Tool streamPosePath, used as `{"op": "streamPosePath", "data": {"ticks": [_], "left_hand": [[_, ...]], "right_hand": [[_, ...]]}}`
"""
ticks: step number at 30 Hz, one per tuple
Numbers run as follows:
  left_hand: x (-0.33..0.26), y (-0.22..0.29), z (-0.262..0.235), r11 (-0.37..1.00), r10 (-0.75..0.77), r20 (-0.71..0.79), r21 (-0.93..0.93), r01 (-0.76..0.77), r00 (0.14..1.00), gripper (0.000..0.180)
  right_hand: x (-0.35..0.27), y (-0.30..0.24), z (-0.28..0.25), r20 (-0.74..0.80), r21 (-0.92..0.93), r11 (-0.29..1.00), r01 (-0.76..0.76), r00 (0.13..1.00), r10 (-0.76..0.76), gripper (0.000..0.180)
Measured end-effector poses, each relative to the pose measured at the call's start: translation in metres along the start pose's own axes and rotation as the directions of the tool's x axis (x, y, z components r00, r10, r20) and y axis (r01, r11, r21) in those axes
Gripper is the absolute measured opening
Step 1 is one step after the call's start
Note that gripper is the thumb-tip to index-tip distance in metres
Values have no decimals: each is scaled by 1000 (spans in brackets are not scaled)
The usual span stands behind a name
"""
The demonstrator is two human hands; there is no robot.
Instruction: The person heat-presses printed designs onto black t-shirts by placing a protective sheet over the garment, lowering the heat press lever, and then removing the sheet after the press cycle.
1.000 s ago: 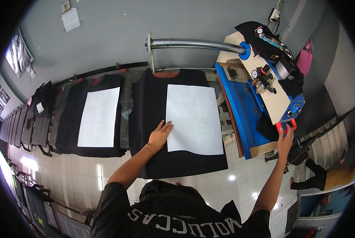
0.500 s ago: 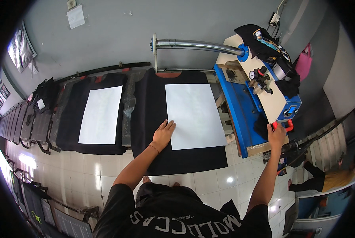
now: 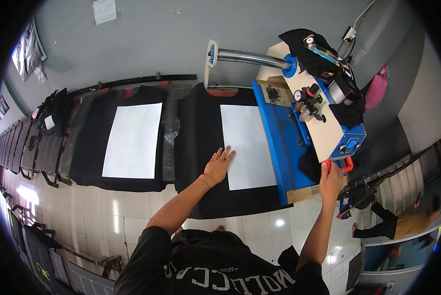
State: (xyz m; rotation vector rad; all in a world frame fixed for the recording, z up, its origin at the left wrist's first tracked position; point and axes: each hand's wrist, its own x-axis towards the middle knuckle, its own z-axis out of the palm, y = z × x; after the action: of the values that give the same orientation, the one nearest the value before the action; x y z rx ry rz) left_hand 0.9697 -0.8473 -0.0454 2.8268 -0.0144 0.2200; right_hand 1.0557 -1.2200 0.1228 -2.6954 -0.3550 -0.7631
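A black shirt point(image 3: 201, 128) lies flat on a platen with a white sheet point(image 3: 245, 145) on its chest. My left hand point(image 3: 217, 165) rests flat on the shirt, fingers spread, touching the sheet's left edge. My right hand point(image 3: 330, 179) grips the red handle point(image 3: 347, 164) of the blue heat press point(image 3: 304, 132). The press head has swung over the right edge of the sheet.
A second black shirt point(image 3: 90, 142) with a white sheet point(image 3: 133, 140) lies to the left. More dark platens point(image 3: 33, 147) run along the left wall. Another person point(image 3: 402, 223) stands at the right, beyond a railing. The floor is white tile.
The press head has swung left toward the sheet, pulled by my right hand on the red handle. My left hand stays on the shirt at the sheet's edge.
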Motion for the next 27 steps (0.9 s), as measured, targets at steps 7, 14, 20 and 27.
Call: {"op": "streamPosePath", "data": {"ticks": [7,14,20,27], "left_hand": [[-43,40,-40,970,-142,-200,-222,96,970,69],[-58,37,3,894,-416,-275,-299,334,867,57],[-69,47,48,799,-572,-323,-425,425,754,45],[-70,5,93,481,-851,-281,-757,442,444,39]], "right_hand": [[35,90,-11,-191,432,898,-83,965,181,53],[69,126,23,-188,526,851,-17,973,136,61],[80,141,47,-204,595,803,29,972,115,63],[90,143,53,-187,600,800,3,973,137,65]]}}
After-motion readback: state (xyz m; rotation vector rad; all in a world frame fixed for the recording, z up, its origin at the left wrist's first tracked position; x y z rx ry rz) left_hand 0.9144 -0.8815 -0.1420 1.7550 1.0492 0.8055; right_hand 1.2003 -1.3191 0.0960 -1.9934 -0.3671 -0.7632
